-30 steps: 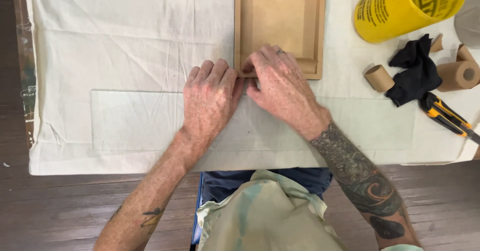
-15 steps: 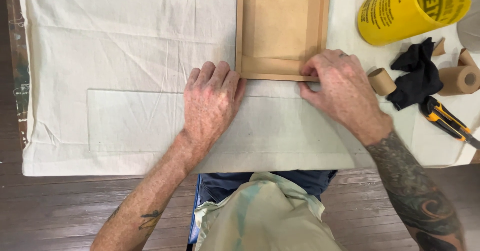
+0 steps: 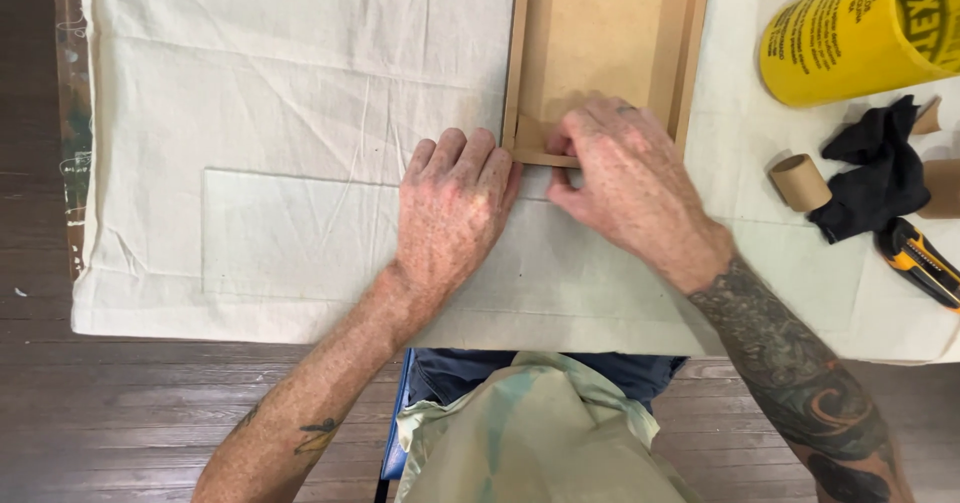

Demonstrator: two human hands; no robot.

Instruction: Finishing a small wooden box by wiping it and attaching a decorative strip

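I see both hands together at the frame (image 3: 600, 43) near edge: left hand (image 3: 452, 213) flat (on glass (image 3: 300, 233)), right hand (image 3: 625, 188) pinching its corner.

A workshop: cloth-covered bench (image 3: 250, 113), wooden frame (image 3: 605, 23), utility knife (image 3: 920, 263), tape cores (image 3: 798, 181), plank floor (image 3: 150, 413).

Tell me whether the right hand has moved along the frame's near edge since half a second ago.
Yes. The right hand has slid left along the wooden frame, from its right corner back toward the left hand.
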